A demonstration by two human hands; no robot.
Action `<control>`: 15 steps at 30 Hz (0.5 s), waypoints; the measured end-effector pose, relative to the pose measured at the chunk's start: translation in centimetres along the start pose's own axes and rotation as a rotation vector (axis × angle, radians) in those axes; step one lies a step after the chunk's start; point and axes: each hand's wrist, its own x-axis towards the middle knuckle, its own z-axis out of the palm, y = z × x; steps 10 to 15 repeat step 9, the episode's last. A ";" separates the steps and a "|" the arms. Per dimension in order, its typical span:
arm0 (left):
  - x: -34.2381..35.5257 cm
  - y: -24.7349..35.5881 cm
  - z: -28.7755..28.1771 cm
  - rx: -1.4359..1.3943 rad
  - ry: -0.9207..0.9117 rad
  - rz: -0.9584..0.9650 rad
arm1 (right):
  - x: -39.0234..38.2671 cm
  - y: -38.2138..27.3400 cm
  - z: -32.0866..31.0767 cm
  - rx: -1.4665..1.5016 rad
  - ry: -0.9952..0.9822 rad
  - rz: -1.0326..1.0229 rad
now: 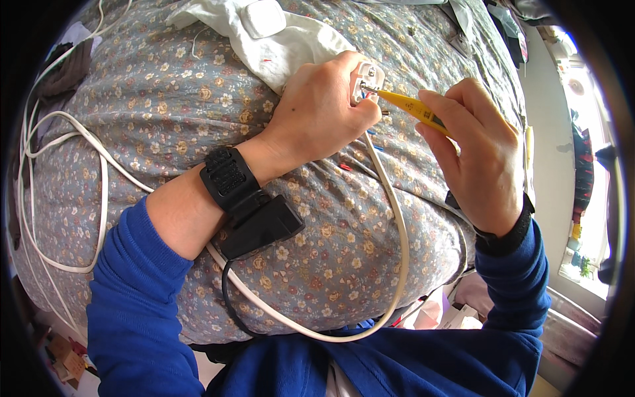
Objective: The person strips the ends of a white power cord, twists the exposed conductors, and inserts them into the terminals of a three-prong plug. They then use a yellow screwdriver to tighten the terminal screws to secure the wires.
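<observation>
My left hand (316,109) is closed around a small white electrical fitting (372,71), possibly a plug, whose inner side with metal parts faces up. A blue wire shows at it near my thumb. My right hand (481,162) grips a yellow screwdriver (411,107) that points left, its tip at the fitting; whether it sits in a screw is too small to tell. Below the fitting, a thick white cable (402,231) hangs in a wide loop toward my lap and passes back under my left forearm. Small red (346,167) and blue scraps lie on the fabric beside it.
Grey floral bedding (331,258) spreads under my hands. Beyond my left hand lie a white cloth (307,43) and a rounded square white piece (263,18). More white cable (102,198) coils at the left. A black box (261,228) hangs at my left wristband. A window (595,165) is at right.
</observation>
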 end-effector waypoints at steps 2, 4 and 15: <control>0.0 0.1 0.0 0.002 0.006 0.005 | 0.0 0.0 0.0 -0.002 0.011 -0.015; 0.0 0.2 0.0 0.004 0.024 0.018 | 0.3 0.0 0.2 -0.047 -0.009 -0.071; 0.2 0.7 -0.1 0.038 0.018 0.028 | 1.0 -0.6 -0.7 -0.144 -0.118 -0.123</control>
